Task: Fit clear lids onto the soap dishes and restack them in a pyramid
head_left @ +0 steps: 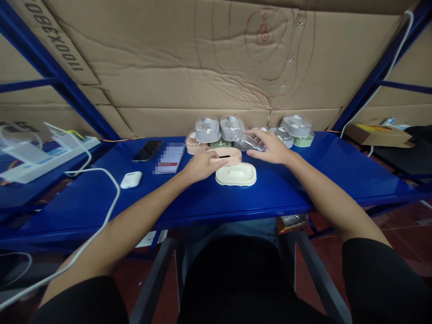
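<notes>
My left hand [204,163] is closed on the side of a peach-coloured oval box [232,155] with a dark slot in its front. Just in front of that box, on the blue table, lies a cream oval tray-like piece [236,174] with a raised middle. My right hand [268,146] grips a clear plastic cover [251,141], tilted, to the right of the peach box. Behind both hands, several oval boxes under clear covers are stacked, among them a grey one [207,130] and another grey one [232,128].
At the right of the stack, a grey box [296,126] rests on a green one [303,140]. A phone [147,150], a partly blurred flat item [171,157] and a white earbud case [131,180] lie left. Cardboard [168,67] walls the back; a white cable [113,202] crosses the left edge.
</notes>
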The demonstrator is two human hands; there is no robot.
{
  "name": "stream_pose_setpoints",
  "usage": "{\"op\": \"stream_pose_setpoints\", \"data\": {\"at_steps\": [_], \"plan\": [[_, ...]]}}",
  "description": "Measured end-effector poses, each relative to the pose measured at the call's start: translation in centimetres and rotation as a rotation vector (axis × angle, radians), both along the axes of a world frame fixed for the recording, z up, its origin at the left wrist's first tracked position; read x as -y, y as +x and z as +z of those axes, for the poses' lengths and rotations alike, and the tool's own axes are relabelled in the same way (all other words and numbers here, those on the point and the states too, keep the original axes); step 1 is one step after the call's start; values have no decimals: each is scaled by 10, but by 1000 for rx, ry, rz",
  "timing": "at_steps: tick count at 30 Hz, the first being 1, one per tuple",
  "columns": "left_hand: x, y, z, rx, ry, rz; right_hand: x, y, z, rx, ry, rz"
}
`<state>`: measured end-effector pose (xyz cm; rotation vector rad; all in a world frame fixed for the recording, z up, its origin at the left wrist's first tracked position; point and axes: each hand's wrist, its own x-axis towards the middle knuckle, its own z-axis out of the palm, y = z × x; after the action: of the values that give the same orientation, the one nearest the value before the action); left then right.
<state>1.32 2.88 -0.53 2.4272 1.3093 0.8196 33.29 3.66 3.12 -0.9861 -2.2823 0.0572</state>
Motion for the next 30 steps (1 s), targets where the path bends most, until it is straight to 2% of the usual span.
{"op": "stream_pose_setpoints", "data": {"at_steps": [5,8,11,15,18,23,30], "plan": [[-4,1,0,18,-3,9,1,7,8,117,-196,81],[-5,0,3,61,15,26,1,10,10,92,-227,108],[0,1,6,121,55,-2,-1,12,11,-2,-180,79],[19,7,8,86,76,-204,-3,12,10,-115,-56,2],[33,14,8,35,82,-295,-5,10,7,-140,32,-28],[44,20,10,-61,32,-284,-6,8,3,-111,68,-44],[33,17,8,-65,-47,-253,-3,5,3,-86,32,-18]]}}
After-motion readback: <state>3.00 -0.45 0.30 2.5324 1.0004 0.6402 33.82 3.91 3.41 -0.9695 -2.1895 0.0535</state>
